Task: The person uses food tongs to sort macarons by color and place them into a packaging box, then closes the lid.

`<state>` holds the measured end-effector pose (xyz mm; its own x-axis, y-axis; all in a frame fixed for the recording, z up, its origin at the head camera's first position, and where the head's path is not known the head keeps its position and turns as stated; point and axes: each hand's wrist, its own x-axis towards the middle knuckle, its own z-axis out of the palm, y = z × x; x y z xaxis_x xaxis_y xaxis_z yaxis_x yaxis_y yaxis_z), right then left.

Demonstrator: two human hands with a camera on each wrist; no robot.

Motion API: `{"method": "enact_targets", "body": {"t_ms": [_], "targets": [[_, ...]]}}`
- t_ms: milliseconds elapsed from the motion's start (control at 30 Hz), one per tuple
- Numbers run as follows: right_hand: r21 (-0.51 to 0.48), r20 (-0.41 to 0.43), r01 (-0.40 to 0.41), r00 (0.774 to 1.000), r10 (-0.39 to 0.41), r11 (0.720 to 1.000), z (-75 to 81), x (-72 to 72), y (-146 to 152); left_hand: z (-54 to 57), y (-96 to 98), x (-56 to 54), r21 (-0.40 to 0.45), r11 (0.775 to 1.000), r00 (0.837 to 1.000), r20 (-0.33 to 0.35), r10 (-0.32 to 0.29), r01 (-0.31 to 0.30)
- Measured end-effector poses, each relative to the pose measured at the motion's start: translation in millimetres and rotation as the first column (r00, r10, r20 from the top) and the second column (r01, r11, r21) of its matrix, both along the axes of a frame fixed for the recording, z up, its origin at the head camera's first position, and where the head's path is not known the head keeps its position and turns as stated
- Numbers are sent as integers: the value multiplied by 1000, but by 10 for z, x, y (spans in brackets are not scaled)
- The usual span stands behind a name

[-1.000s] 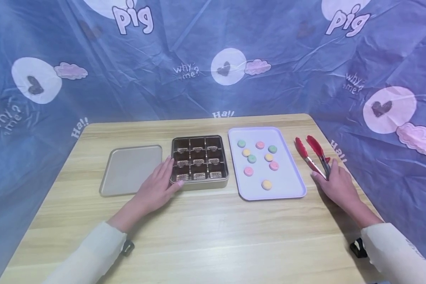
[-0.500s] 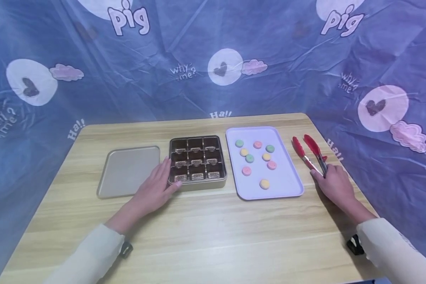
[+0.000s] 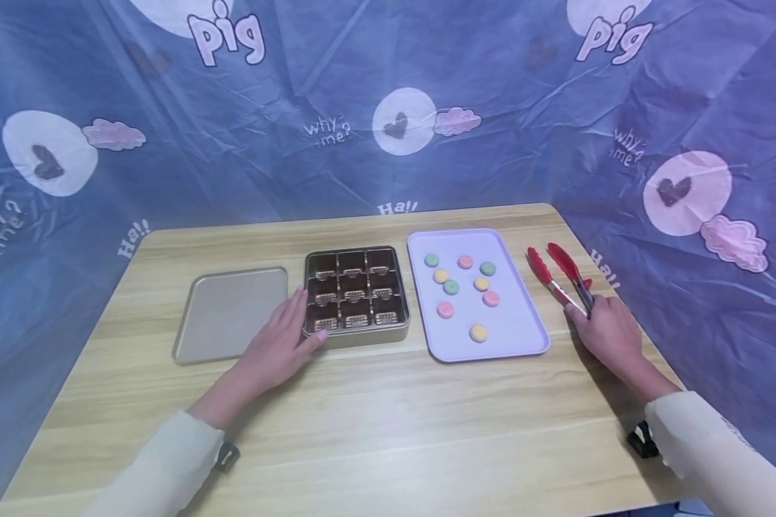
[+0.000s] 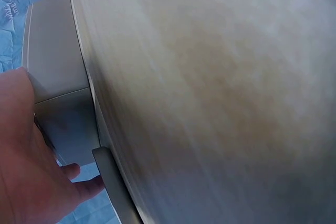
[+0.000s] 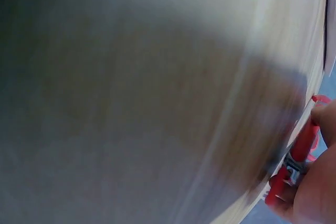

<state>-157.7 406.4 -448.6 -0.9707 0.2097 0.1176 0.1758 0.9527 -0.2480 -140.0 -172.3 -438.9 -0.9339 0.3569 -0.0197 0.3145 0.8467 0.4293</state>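
Observation:
My left hand [image 3: 276,350] rests at the near left corner of a square tin [image 3: 357,337], fingers along its left side and thumb at its front. A brown insert [image 3: 354,287] divides the tin into several compartments. In the left wrist view the tin's side wall [image 4: 58,51] stands beside the hand. My right hand [image 3: 609,336] grips the handle end of red-tipped tongs [image 3: 559,280], which lie spread with their heads pointing away. In the right wrist view the fingers curl round the tongs' red handle [image 5: 302,145].
A lilac tray [image 3: 511,337] bearing several small pink, green and yellow macaron-like rounds [image 3: 478,332] lies between tin and tongs. Left of the tin lies a flat square lid [image 3: 229,312]. A blue printed cloth [image 3: 265,165] hangs behind the wooden table [image 3: 388,431].
The head view has drifted slightly, so the scene sits a little further left. Both hands keep their places at the tin and the tongs.

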Motion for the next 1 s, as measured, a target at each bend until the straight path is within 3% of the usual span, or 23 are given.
{"method": "enact_targets", "body": {"t_ms": [333,1000], "targets": [[-84,-73,-18,997,12,996,49,41,-51,9,-3,-1,-2,1000,1000,2,-1,1],[-89,-9,27,1000,-28,996,115,63,-49,2,-12,-3,16,1000,1000,5,2,-2]]}}
